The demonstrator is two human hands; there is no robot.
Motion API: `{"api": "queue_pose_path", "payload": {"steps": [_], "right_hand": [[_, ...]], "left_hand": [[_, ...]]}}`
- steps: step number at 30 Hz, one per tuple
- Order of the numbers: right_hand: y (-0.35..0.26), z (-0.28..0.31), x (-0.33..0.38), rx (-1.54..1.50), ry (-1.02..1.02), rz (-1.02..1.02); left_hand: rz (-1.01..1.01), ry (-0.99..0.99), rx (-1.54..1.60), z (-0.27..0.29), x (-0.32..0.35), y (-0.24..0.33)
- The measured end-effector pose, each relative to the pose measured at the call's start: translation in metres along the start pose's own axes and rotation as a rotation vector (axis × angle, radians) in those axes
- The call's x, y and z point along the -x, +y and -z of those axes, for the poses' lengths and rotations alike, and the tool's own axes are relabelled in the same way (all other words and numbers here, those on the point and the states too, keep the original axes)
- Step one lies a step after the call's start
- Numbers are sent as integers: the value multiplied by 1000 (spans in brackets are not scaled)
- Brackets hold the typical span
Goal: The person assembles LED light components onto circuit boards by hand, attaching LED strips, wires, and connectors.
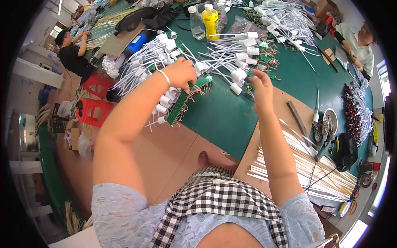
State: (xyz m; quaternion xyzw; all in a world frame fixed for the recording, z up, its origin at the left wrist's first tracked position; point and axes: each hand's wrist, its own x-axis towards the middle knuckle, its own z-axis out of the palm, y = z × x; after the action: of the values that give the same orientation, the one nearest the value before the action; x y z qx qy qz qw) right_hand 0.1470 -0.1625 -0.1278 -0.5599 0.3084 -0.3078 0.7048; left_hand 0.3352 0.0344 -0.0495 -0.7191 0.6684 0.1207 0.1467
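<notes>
My left hand (180, 75) is closed at a green circuit board strip (180, 106), with the thumb against it and the fingertips partly hidden. Thin reddish wires hang from the strip's edge, and white cylinders with white cables (140, 70) fan out beside it to the left. To the right, my right hand (262, 89) is raised with its fingers pinched together. Its fingertips are beside a second bunch of white cylinders (239, 75) with small green boards and wires; what they hold is too small to make out.
Behind the bunches stand a clear bottle (197, 24) and a yellow bottle (211, 21). White strips (297, 159), a metal bar (299, 120) and a bowl (330, 120) lie to the right. Two people sit across the green table (223, 128); red stools (94, 112) stand at left.
</notes>
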Motion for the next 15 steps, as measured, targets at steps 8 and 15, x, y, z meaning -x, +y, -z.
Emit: {"api": "queue_pose_path", "payload": {"steps": [8,15], "right_hand": [[-70,-46,54,21,-863,50],[-166,-92,83,244,-855,850]], "left_hand": [[77,370,199,83,137,9],[64,794,625,161,146,64]]}}
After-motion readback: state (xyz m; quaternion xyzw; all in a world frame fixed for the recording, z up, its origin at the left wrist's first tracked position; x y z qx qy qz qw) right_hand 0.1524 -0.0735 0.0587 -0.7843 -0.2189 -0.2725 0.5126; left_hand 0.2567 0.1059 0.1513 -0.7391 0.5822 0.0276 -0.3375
